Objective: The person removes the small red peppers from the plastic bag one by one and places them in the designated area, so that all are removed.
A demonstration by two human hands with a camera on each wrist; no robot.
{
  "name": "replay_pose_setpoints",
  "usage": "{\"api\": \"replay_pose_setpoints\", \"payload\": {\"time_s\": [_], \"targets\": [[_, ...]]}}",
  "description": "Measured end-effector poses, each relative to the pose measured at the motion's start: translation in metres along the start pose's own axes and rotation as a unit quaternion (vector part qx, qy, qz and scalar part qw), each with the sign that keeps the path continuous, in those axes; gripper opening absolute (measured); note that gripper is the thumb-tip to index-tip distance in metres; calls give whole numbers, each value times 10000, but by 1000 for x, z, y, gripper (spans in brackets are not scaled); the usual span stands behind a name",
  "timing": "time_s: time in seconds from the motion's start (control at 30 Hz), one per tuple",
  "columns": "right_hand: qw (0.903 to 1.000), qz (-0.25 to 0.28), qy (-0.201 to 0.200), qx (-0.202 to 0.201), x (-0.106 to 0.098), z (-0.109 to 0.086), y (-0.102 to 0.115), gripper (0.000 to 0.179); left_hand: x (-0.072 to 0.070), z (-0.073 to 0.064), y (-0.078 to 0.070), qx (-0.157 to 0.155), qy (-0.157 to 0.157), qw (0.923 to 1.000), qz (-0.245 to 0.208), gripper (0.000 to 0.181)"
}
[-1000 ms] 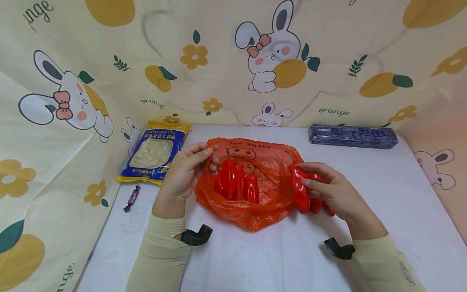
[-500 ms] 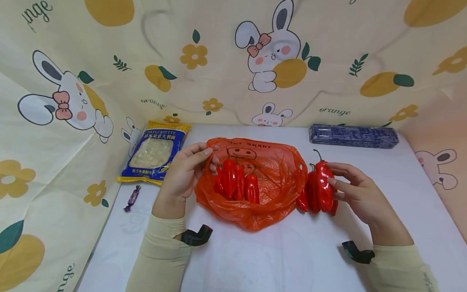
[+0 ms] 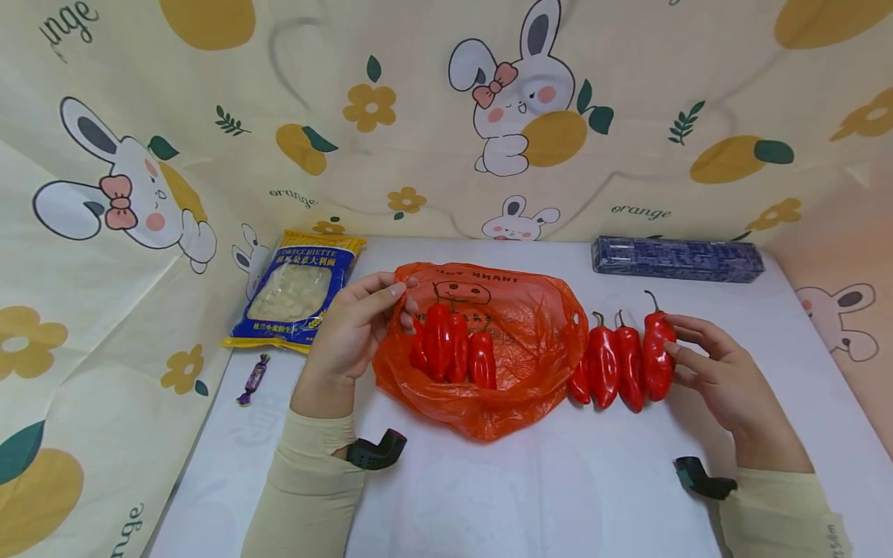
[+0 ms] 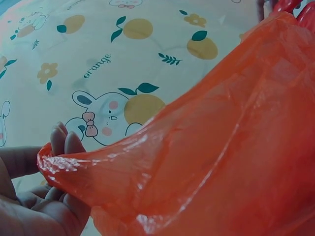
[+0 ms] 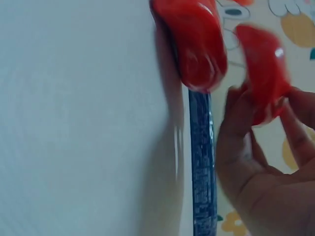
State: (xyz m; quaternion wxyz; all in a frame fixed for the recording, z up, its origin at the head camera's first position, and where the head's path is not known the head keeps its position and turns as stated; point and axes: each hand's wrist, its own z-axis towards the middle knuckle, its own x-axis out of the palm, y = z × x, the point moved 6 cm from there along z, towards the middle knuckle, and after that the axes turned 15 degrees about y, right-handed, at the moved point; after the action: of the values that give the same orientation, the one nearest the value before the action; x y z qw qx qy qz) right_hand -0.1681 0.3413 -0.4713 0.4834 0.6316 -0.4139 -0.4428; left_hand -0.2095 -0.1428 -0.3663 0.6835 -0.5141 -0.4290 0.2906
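Observation:
My left hand pinches the left edge of a red plastic bag, which stands with its mouth held apart. In the left wrist view, thumb and fingers grip the bag's stretched corner. Several glossy red chili peppers show inside the bag. Along its right side, more red peppers lie in a row on the white table. At the right end of that row, my right hand holds a red pepper between thumb and fingers. The right wrist view shows this held pepper too.
A blue and yellow pasta packet lies at the back left, with a purple wrapped candy in front of it. At the back right sits a long dark blue patterned box. A printed cloth hangs behind the table.
My right hand has moved right, away from the bag, carrying a pepper. The peppers beside the bag now show in a spaced row. My left hand has stayed on the bag's edge.

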Motion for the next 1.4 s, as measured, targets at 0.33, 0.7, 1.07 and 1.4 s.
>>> {"api": "replay_pose_setpoints", "payload": {"time_s": [0.33,0.7,1.07,1.4], "targets": [[9891,-1104,-38,978,-11,-1,-24,59,0,0,0,-11,2,10000,5,16],[9832,-1469,-70,1077,-3,1,-23,60,-1,-1,0,-28,8,10000,9,18],[9846,-1405,-94,1033,-3,0,-22,60,-1,-1,-1,-1,-18,10000,-47,17],[9863,-1311,-516,858,-8,-4,-18,60,-1,-1,0,-4,-31,10000,-25,16]]}}
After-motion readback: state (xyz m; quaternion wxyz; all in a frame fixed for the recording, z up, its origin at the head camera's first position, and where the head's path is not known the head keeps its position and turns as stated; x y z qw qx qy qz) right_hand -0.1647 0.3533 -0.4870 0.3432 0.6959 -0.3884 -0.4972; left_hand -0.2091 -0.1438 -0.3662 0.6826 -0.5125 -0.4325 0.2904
